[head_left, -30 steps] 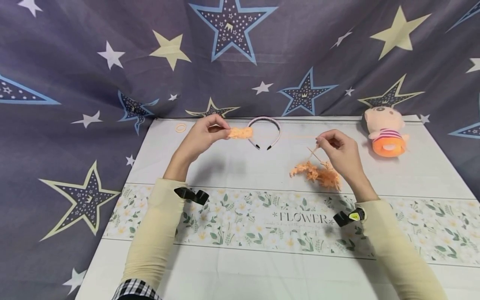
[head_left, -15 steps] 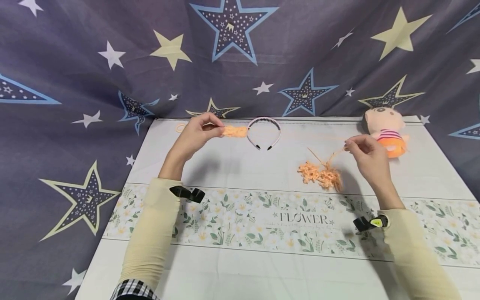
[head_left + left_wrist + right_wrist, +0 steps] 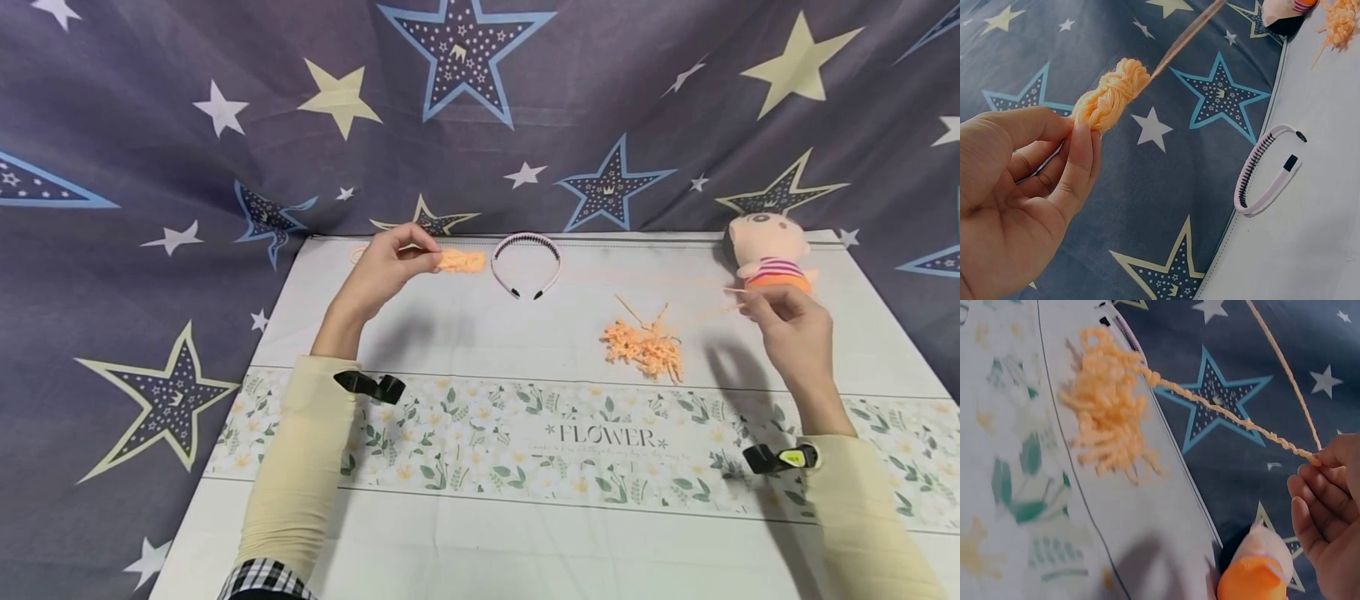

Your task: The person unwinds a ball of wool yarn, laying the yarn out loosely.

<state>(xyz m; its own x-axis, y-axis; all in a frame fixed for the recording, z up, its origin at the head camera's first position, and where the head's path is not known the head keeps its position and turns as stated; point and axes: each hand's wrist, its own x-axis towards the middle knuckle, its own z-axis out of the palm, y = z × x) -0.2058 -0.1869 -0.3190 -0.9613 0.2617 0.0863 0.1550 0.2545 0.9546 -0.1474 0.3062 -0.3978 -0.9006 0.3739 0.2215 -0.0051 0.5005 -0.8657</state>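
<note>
My left hand pinches one end of a small wound bundle of orange yarn between thumb and fingers, held up above the table. From the bundle's far end a taut strand stretches across to my right hand. There, thumb and forefinger pinch the orange yarn, as the right wrist view shows. A second, crinkled yarn strand leads from that pinch back toward a loose, curly heap of orange yarn, which lies on the table right of centre.
Between the hands, at the table's back, lies a pink headband with black teeth. A plush doll sits behind my right hand, partly hidden by it. A starry cloth hangs behind the white table cover with its floral band.
My right hand has moved well to the right, stretching the yarn strand longer. My left hand has drifted slightly left with the bundle. The curly heap has bunched up and shifted a little right.
</note>
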